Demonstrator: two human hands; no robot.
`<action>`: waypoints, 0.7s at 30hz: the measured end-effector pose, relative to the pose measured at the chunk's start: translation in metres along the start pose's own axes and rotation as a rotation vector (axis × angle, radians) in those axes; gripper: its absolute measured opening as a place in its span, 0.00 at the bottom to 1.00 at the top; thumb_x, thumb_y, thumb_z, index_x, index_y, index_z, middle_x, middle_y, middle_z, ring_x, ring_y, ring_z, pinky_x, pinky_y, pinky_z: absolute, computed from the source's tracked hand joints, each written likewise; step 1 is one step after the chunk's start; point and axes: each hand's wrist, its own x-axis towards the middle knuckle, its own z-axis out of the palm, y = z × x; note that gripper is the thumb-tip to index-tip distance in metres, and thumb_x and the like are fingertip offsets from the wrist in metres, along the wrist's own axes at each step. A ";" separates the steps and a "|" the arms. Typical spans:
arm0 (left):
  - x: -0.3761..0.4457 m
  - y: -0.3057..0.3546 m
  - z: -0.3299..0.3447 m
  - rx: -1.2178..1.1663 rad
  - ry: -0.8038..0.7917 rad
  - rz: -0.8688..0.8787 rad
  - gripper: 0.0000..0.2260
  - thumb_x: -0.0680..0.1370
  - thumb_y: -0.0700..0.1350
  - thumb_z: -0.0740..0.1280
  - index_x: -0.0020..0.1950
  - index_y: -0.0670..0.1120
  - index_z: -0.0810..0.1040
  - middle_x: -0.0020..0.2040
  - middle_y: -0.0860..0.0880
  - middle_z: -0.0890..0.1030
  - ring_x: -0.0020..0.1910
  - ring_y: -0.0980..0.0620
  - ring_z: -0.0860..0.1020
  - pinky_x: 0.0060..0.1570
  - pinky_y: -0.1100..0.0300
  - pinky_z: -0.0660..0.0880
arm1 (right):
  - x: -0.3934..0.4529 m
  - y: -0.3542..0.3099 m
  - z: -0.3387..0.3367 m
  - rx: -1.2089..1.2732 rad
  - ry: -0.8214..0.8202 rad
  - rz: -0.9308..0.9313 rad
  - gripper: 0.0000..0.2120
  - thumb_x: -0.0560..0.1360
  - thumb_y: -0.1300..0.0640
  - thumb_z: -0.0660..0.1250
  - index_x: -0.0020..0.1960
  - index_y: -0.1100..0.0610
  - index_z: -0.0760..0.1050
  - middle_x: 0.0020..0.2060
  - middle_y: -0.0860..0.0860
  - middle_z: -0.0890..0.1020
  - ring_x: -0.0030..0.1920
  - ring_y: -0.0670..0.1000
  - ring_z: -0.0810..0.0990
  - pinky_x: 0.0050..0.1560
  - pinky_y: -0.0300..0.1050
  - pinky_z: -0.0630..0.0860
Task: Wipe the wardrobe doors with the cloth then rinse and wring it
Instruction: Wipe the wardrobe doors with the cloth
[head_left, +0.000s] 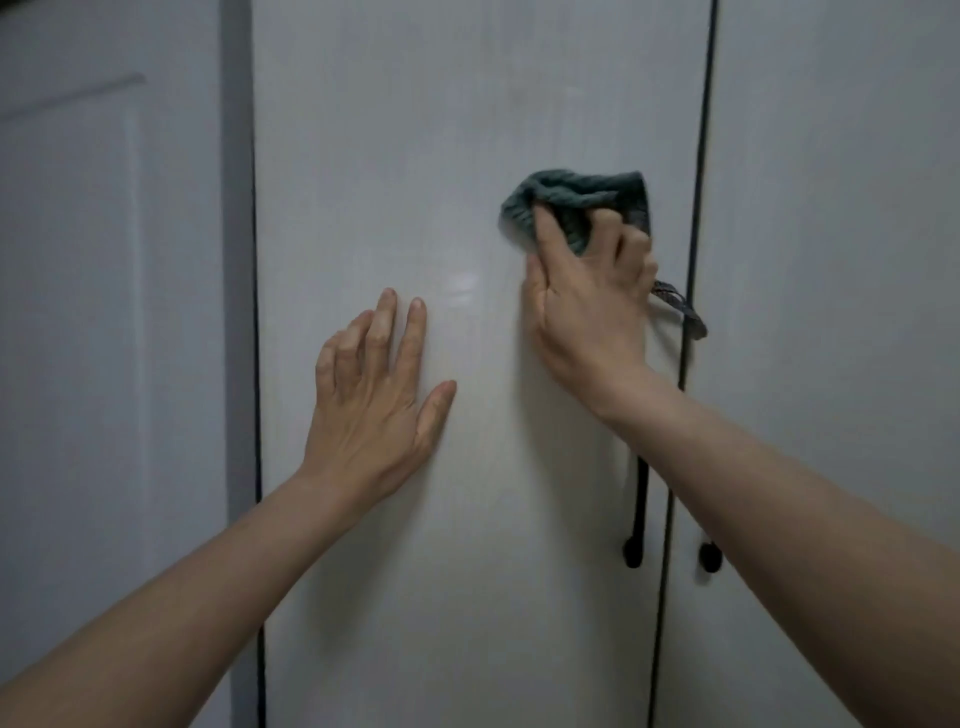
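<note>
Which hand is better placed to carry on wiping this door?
Right. The right hand grips the cloth against the door; the left hand lies flat on it, holding nothing.

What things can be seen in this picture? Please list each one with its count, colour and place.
doors: two, white with black edges; one in the middle, one at right.
handles: two, black, low down on either side of the gap between the doors; the second shows only its end.
cloth: one, teal, bunched against the middle door near its right edge.
loop: one, grey, hangs from the cloth below the hand.
panel: one, white with a raised frame, far left.
strip: one, grey, between panel and middle door.
left hand: flat on the middle door, fingers straight.
right hand: grips the cloth.
</note>
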 end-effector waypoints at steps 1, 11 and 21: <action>-0.004 -0.011 0.001 -0.011 -0.013 -0.011 0.34 0.79 0.63 0.51 0.80 0.46 0.49 0.80 0.42 0.51 0.75 0.40 0.54 0.72 0.44 0.54 | -0.004 -0.016 0.008 0.010 0.016 -0.064 0.20 0.78 0.50 0.60 0.69 0.50 0.71 0.61 0.60 0.73 0.58 0.56 0.61 0.57 0.53 0.59; -0.053 -0.080 0.004 -0.206 -0.166 -0.347 0.42 0.78 0.59 0.60 0.79 0.43 0.37 0.79 0.43 0.42 0.77 0.41 0.47 0.74 0.44 0.48 | -0.070 -0.145 0.040 0.178 -0.257 -0.435 0.19 0.72 0.50 0.61 0.63 0.47 0.76 0.65 0.55 0.73 0.60 0.56 0.68 0.58 0.50 0.61; -0.103 -0.082 0.013 -0.465 -0.395 -0.432 0.55 0.71 0.62 0.71 0.78 0.44 0.34 0.78 0.45 0.50 0.74 0.43 0.53 0.72 0.47 0.56 | -0.157 -0.116 0.044 0.125 -0.387 -0.768 0.19 0.69 0.55 0.66 0.60 0.48 0.76 0.61 0.53 0.75 0.54 0.56 0.73 0.50 0.49 0.65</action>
